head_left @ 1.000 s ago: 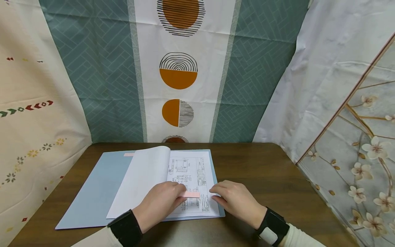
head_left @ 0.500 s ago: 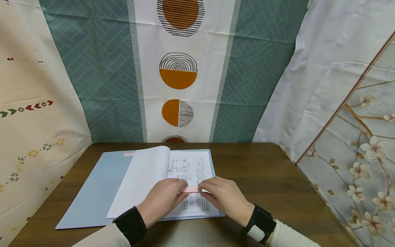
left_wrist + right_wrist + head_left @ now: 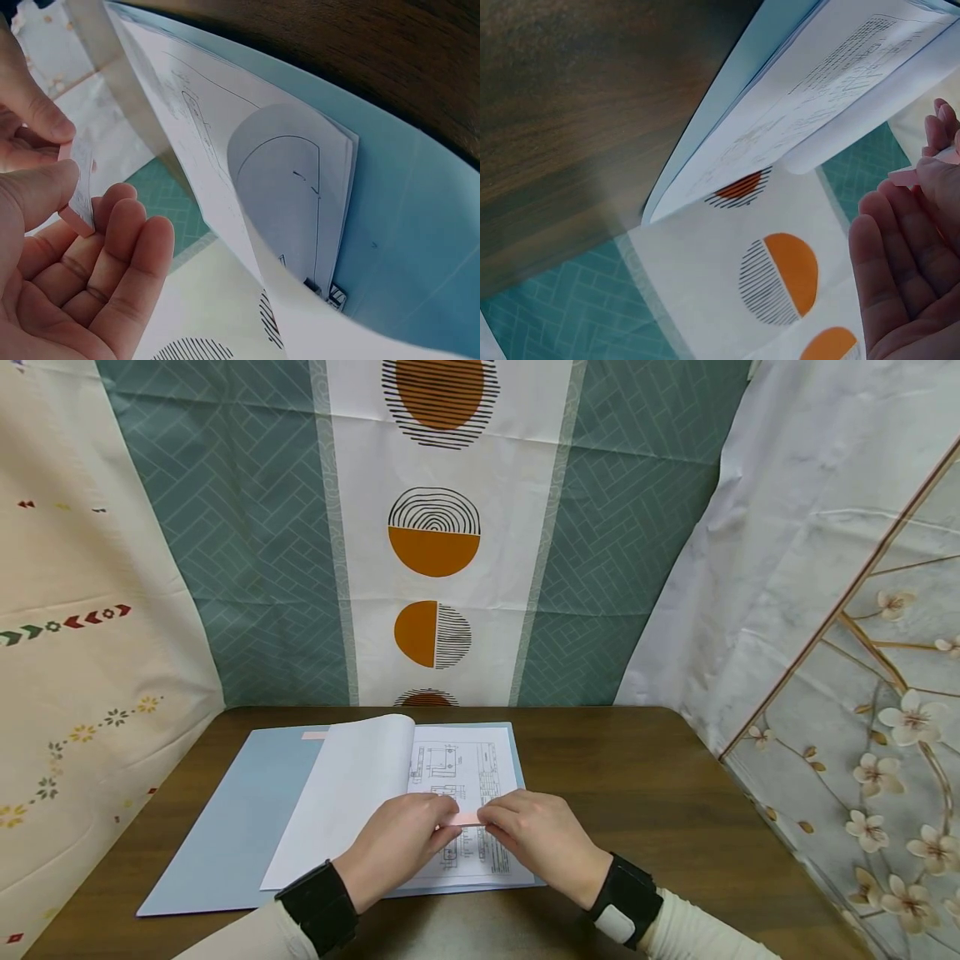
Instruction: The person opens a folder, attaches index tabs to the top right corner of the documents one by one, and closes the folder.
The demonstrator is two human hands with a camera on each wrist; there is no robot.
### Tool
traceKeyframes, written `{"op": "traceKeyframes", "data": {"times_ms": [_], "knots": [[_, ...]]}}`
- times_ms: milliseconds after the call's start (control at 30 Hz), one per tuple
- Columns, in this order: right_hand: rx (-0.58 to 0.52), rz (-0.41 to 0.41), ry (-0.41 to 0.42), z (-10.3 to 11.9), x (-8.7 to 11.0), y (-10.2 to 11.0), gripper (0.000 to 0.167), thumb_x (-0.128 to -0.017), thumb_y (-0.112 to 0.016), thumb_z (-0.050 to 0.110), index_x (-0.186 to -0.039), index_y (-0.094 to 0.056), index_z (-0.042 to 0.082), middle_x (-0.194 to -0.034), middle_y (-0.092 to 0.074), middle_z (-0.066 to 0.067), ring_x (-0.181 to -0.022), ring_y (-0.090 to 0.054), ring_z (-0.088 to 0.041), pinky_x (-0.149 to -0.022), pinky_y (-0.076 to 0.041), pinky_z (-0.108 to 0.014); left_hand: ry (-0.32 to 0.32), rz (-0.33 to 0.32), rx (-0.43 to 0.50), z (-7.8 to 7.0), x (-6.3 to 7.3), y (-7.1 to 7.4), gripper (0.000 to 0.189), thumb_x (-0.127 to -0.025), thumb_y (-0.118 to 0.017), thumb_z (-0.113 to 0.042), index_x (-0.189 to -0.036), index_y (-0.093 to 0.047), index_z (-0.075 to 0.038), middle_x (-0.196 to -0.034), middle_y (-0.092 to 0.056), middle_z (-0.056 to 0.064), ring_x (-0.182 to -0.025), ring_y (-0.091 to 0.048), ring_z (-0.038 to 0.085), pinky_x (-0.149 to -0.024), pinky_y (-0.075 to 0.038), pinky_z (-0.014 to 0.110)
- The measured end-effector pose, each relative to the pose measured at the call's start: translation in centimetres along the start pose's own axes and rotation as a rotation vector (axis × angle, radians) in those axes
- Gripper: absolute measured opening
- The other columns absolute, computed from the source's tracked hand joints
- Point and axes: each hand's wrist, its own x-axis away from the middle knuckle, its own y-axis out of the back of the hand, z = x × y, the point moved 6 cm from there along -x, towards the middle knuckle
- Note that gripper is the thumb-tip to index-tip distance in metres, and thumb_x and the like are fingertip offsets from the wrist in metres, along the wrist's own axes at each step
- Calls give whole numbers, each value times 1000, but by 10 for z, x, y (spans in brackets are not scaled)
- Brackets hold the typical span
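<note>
In the head view my left hand [image 3: 397,839] and right hand [image 3: 546,839] meet over a printed drawing page [image 3: 480,860]. Between them they pinch a narrow pink sticky-note pad [image 3: 467,820], one hand at each end. The left wrist view shows the pad's thickness [image 3: 81,187] edge-on, with the left thumb and fingers on its near end. Part of the right hand [image 3: 30,112] grips its far end there. Seen from the right wrist, the pad's pink end [image 3: 904,177] sits between thumb and fingers. The page belongs to a stack in an opened blue folder [image 3: 217,827].
A turned-over white sheet [image 3: 352,785] curls up along the folder's middle. Another pink strip [image 3: 313,736] shows at the top of the folder's left cover. The folder lies on a dark wooden table [image 3: 622,777], with patterned curtains [image 3: 637,527] behind and at the sides.
The right hand has come in from the page's right edge to pinch the pad's free end. The left hand has lifted slightly with the pad. The last half second shows almost no movement.
</note>
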Motion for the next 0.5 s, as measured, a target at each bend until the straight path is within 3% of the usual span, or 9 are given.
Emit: {"op": "traceKeyframes", "data": {"times_ms": [500], "knots": [[158,6,132,11,3,0,44,-84,-98,12,-125,-82,15,-117,-82,4,-104,-78,-10,-92,-62,-30,30,40,27,1,1,-4,19,-92,-93,-23,-102,-81,-11,-86,-74,-4,-70,-57,8,-70,-54,29]]}}
